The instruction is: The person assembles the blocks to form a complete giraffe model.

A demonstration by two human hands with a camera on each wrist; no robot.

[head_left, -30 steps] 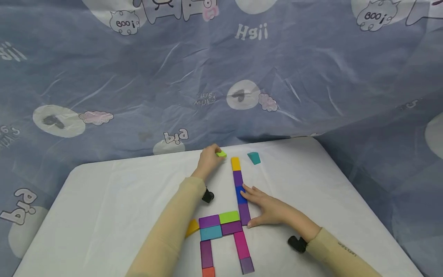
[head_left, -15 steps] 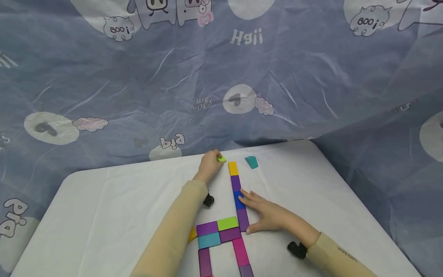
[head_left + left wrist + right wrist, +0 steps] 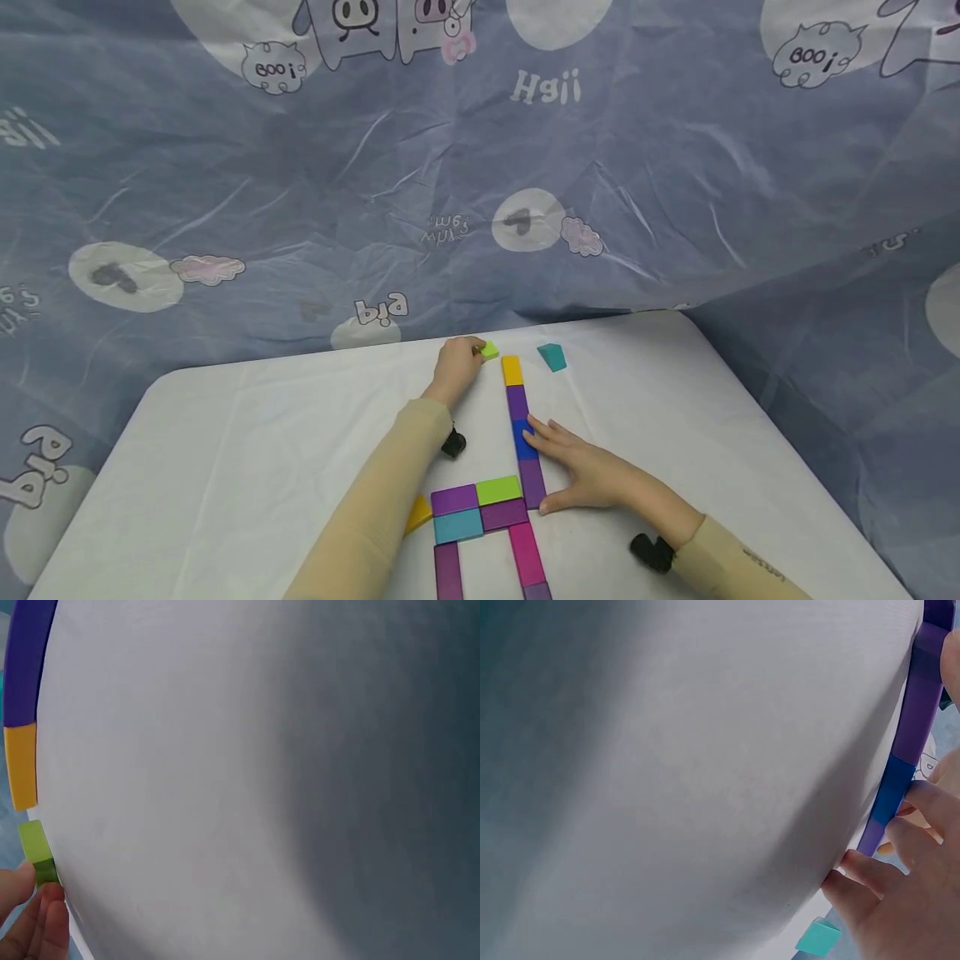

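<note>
At the far end of the table my left hand [image 3: 455, 368] pinches a small lime-green block [image 3: 490, 350] between thumb and fingers. The left wrist view shows this block [image 3: 36, 844] just off the end of the yellow block [image 3: 22, 766], with a small gap. A column runs toward me from the yellow block [image 3: 512, 371]: a purple block [image 3: 517, 402], a blue block [image 3: 523, 440], then another purple block [image 3: 532, 483]. My right hand [image 3: 585, 468] lies spread beside the column, fingertips on the blue block and thumb near the lower purple one.
Right of the column's far end lies a teal block [image 3: 552, 357]. Nearer me sit a lime block [image 3: 498, 490], a light-blue block [image 3: 458, 525] and a pink block [image 3: 527, 554] among purple ones. A yellow block [image 3: 418, 514] is partly behind my left sleeve. A patterned curtain [image 3: 360, 167] borders the table.
My left hand has moved slightly right, bringing the lime-green block nearer the yellow end of the column. My right hand keeps its place. The head view has shifted a little.
</note>
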